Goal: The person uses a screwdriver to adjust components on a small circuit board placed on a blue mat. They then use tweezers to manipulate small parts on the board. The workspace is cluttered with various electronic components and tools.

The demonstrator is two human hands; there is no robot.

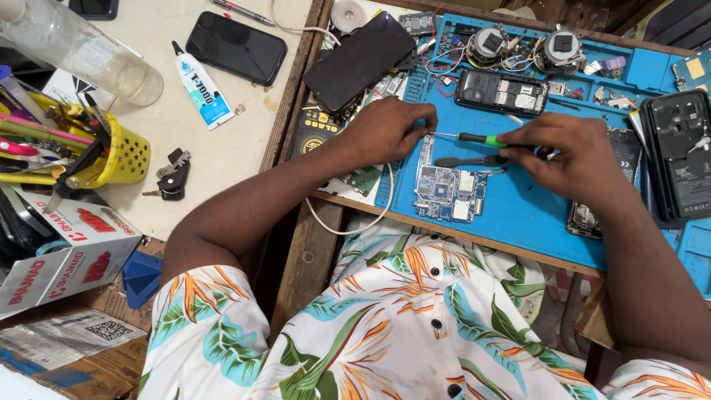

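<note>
Fingers (518, 141) pinched around green screwdriver (478, 138)

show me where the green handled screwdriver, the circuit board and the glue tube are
green-handled screwdriver (480, 138), head view, on its green grip.
circuit board (446, 191), head view, on its middle.
glue tube (201, 92), head view, on its white body.

black phone (236, 47); glue tube (198, 87); yellow tool cup (118, 152); perhaps keys (172, 176)

bright, even overhead light, soft shadows, sharp focus, slight wide-angle bend at the edges
</note>
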